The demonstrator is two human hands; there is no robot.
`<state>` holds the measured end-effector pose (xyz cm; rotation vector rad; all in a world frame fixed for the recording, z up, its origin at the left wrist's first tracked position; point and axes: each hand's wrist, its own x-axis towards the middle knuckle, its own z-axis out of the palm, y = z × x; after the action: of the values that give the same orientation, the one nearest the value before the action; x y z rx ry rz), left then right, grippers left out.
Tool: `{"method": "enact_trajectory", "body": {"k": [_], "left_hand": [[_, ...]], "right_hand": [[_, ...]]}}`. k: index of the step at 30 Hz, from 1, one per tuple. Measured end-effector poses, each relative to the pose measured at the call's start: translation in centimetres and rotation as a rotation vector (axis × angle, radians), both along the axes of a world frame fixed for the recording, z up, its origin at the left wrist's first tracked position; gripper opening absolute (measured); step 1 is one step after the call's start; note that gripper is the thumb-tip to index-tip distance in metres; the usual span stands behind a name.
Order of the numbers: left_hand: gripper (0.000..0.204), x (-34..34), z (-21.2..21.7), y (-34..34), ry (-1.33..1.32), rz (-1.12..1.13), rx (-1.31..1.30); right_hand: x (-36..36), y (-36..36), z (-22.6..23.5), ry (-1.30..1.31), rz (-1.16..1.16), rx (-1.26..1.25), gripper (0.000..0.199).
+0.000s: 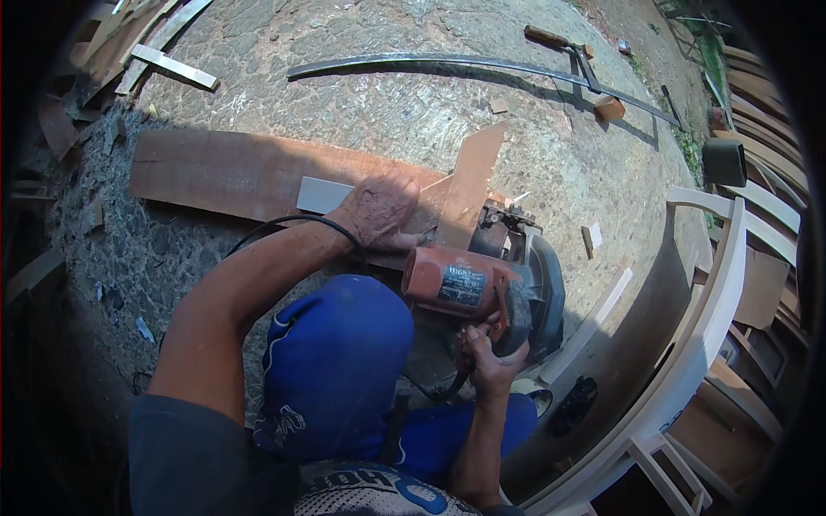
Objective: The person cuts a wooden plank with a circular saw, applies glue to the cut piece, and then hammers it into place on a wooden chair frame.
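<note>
My right hand (492,359) is closed round the rear handle of a reddish-and-dark circular saw (452,279). The saw stands at the right end of a long brown wooden board (224,172), and its blade is hidden. My left hand (379,211) lies on the board, palm down, thumb stretched toward the saw. A short pale wood strip (323,195) runs under that hand. Just ahead of the saw, a flat brown wood piece (471,172) slants across the board's end. A black power cord (275,221) passes by my left wrist.
On the rough stone ground beyond lies a long metal bar clamp (413,58) with a wooden handle. Offcuts (592,238) and a pale strip (594,322) are scattered at the right. A curved pale wooden frame (688,378) stands there too. Timber (163,39) is piled far left.
</note>
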<state>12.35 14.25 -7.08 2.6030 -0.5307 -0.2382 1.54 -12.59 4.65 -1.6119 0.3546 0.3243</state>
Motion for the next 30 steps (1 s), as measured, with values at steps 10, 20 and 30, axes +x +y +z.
{"method": "enact_trajectory", "body": {"k": [10,20,30], "left_hand": [[0.074,0.2,-0.6,-0.1,0.025,-0.009,0.035],[0.072,0.2,-0.5,-0.1,0.048,-0.007,0.012],[0.065,0.1,-0.9,0.0,0.023,0.011,-0.032]], "right_hand": [[2.1,0.6,0.2,0.030,0.000,0.014,0.029],[4.3,0.9,-0.4,0.006,0.002,0.015,0.027],[9.1,1.8,-1.1,-0.078,-0.002,0.029,0.023]]}}
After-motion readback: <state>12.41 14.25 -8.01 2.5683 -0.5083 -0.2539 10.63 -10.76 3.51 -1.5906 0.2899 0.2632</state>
